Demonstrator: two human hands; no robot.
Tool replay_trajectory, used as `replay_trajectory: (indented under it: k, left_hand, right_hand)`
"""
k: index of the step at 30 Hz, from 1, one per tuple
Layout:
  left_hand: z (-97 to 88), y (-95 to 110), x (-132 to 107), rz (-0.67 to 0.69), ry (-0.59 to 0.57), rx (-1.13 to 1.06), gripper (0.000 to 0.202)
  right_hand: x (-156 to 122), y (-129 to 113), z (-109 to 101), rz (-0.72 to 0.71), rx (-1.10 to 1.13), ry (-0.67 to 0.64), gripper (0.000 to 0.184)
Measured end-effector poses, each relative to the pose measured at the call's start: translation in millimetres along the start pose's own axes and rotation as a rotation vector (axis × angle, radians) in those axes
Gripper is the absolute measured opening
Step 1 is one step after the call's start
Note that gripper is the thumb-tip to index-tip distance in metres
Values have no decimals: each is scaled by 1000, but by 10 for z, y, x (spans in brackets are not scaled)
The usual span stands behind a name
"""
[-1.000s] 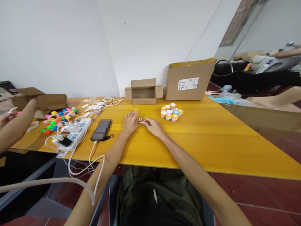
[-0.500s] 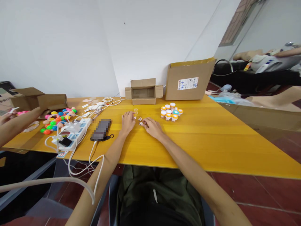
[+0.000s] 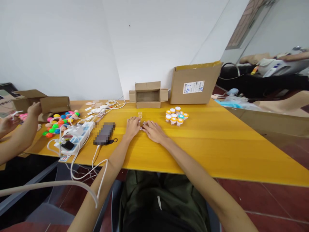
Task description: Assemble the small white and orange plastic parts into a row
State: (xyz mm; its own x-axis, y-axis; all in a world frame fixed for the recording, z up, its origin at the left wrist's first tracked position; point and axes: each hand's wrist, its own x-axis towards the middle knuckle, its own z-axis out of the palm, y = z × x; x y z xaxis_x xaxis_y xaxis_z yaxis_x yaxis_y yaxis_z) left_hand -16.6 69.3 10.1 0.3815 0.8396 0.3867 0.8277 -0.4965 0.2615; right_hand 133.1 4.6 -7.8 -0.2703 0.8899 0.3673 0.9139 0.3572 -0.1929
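My left hand (image 3: pixel 132 127) rests on the table with fingers curled and closed. A small white piece (image 3: pixel 139 121) shows at its fingertips. Close on its right, my right hand (image 3: pixel 154 131) has its thumb and fingers closed round a small white perforated disc (image 3: pixel 141 128), partly hidden by them. Another white openwork piece (image 3: pixel 144 123) lies against the right fingertips. Just beyond the left hand are small clear rings (image 3: pixel 140 114). To the right stands a cluster of several small white pieces with orange-rimmed tops (image 3: pixel 173 118), one of them teal (image 3: pixel 181 116).
A small open carton (image 3: pixel 148 104) and a large cardboard box (image 3: pixel 188 96) stand by the wall. On the left lie a phone (image 3: pixel 105 132), a power strip (image 3: pixel 83 133) with cables, and colourful beads (image 3: pixel 55 126). A co-worker's hands (image 3: pixel 35 109) are at far left.
My right hand has moved slightly left, toward my left hand, and its fingers cover more of the white pieces. The co-worker's hand has risen near the open box.
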Motion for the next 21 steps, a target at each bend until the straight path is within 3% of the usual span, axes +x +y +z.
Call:
replay_trajectory:
  k: [11,21]
  left_hand:
    - [-4,-3,-5,1,3,-9,29]
    - [44,-51,-16,-20,-19,18,28]
  right_hand:
    - [87,16,-31,-133,39,50,19]
    - [175,89,33,-122,36,52,24]
